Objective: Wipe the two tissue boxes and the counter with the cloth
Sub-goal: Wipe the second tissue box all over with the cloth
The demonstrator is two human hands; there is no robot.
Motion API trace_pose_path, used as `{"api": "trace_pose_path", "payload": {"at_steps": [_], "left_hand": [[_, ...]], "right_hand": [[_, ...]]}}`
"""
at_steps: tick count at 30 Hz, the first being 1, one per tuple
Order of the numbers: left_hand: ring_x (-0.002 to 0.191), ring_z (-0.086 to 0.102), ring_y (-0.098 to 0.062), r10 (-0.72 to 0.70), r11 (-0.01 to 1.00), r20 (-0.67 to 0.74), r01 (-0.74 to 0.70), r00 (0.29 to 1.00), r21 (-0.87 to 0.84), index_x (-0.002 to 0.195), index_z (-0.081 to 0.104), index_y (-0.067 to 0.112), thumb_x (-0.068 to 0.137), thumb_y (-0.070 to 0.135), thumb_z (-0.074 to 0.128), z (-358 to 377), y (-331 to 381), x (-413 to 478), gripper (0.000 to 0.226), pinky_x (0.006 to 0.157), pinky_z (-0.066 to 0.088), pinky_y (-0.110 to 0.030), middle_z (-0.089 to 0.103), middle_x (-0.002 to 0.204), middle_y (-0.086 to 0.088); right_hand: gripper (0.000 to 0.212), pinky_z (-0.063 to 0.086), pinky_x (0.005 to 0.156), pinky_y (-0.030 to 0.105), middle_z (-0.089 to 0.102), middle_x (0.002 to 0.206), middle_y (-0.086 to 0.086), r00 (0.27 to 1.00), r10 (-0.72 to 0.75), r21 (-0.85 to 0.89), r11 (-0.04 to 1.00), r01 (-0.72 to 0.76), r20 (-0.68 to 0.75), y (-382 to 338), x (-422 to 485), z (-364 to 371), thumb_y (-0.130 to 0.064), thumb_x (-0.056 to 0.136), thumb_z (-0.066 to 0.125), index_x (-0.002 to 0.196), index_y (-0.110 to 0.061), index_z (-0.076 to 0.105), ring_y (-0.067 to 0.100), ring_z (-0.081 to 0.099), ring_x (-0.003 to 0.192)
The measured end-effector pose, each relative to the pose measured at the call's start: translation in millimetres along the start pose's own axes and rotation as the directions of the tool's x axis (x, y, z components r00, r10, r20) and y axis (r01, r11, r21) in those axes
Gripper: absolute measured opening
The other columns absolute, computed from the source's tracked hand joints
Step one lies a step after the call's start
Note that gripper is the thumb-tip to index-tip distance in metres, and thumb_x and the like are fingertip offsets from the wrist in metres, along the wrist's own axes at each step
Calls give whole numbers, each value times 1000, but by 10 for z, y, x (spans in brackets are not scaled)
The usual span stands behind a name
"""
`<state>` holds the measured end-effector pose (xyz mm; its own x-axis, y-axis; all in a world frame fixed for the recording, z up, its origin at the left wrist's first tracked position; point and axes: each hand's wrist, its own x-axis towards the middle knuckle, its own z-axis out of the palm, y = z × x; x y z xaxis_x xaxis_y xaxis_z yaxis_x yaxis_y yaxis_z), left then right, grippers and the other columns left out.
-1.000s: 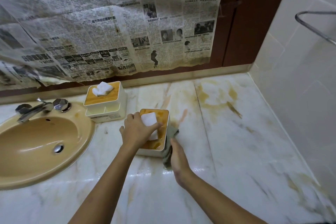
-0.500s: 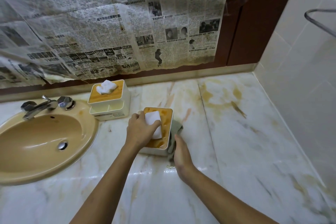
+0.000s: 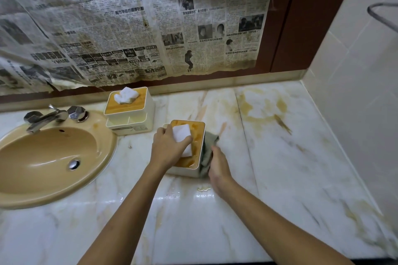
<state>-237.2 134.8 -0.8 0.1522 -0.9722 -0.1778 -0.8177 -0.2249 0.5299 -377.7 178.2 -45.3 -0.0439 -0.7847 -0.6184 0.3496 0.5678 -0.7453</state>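
Wiping the side of a box. The left hand (image 3: 170,146) grips the near tissue box (image 3: 197,135) from above, fingers curled over its left edge and thumb lying across the white tissue (image 3: 182,134). The right hand (image 3: 217,165), slightly blurred, holds the grey-green cloth (image 3: 209,146) bunched against the box's right wall. The far tissue box (image 3: 129,112) stands beyond the left hand, apart from the near one. The marble counter (image 3: 280,168), stained yellow-brown, extends right of the right hand. The sink (image 3: 49,157) lies left of the left hand.
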Motion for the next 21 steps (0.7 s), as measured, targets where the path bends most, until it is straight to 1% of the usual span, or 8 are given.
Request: {"api": "trace_pose_path", "payload": {"at_steps": [2,4,8,11,13,15,18,21], "left_hand": [[121,44,-30,6,1000,-10,-6,1000,4,140,43,14,74,67,54,14,11,-9,86,97,46,-44,47,131,-9],[124,43,-29,10,1000,-19,-10,1000,22,145,38,14,74,67,59,34,14,-9,90,99,45,-44,46,135,-9],[127,41,-29,39,997,-39,-36,999,61,150,29,13,74,69,66,72,1,-35,101,101,43,-43,42,141,-10],[133,35,-29,54,996,-39,-50,998,80,153,20,13,73,69,70,112,13,-67,110,105,38,-41,35,148,-10],[137,32,-31,39,995,-42,-34,998,95,157,8,14,69,73,70,147,51,-95,123,108,36,-43,30,153,-10],[140,31,-32,22,990,-64,-13,998,142,158,-4,19,62,82,67,187,105,-112,135,112,30,-48,29,155,-11],[138,33,-33,10,976,-99,12,995,217,156,-15,26,52,90,62,233,192,-127,144,113,23,-55,33,151,-14],[136,34,-33,11,962,-106,19,994,273,156,-16,26,54,83,70,249,224,-93,144,112,22,-55,35,147,-16]], "right_hand": [[46,42,56,31,63,70,7,998,41,23,999,-42,57,204,-214,-63,-46,100,38,75,-19,65,26,55,63],[46,53,62,42,71,85,11,995,52,31,998,-55,89,254,-280,-45,-45,101,35,94,-18,72,30,64,73],[44,42,54,28,61,68,6,999,-48,-23,999,48,-13,-86,-26,81,-44,98,35,73,-17,60,21,55,56],[42,33,49,28,45,58,6,995,-74,-44,996,72,-60,-399,215,57,-35,95,36,60,-14,45,22,41,48],[46,47,63,35,60,73,11,991,-109,-17,994,108,-80,-519,292,-11,-37,95,37,75,-2,58,26,55,64],[40,51,86,42,68,92,9,982,-157,44,986,162,-101,-575,293,-82,-40,95,40,93,-10,66,23,62,86],[33,47,82,37,66,86,3,973,-187,117,972,204,-139,-558,218,-251,-33,102,39,88,-19,65,18,60,81],[33,47,82,36,68,89,3,969,-195,122,969,214,-154,-477,158,-439,-31,103,39,88,-20,66,18,61,82]]}}
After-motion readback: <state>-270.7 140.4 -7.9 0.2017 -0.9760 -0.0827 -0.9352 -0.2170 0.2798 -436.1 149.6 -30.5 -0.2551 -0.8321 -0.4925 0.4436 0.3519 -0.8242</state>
